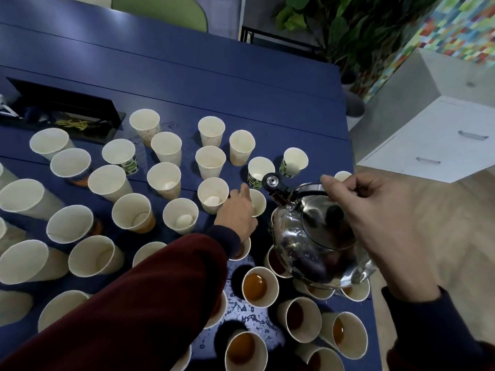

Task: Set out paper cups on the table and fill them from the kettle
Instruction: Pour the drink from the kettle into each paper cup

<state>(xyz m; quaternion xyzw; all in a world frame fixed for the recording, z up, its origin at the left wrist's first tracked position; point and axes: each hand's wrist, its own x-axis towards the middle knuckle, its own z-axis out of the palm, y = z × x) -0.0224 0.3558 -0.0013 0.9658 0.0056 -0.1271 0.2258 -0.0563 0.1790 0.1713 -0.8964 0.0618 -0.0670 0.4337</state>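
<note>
Several white paper cups stand all over the blue table (241,84). Those at the near right, like one cup (255,286), hold brown liquid; most others look empty. My right hand (375,231) grips the handle of a shiny steel kettle (316,242), held above the cups at the table's right edge, spout (272,182) pointing away from me. My left hand (238,212) reaches forward and holds a small empty cup (258,202) just left of the spout. The fingers around that cup are partly hidden.
Water drops lie on the table among the filled cups. A black tray (61,108) with small items sits at the far left. A white drawer cabinet (439,140) stands on the floor to the right, plants (348,28) beyond the table's far corner.
</note>
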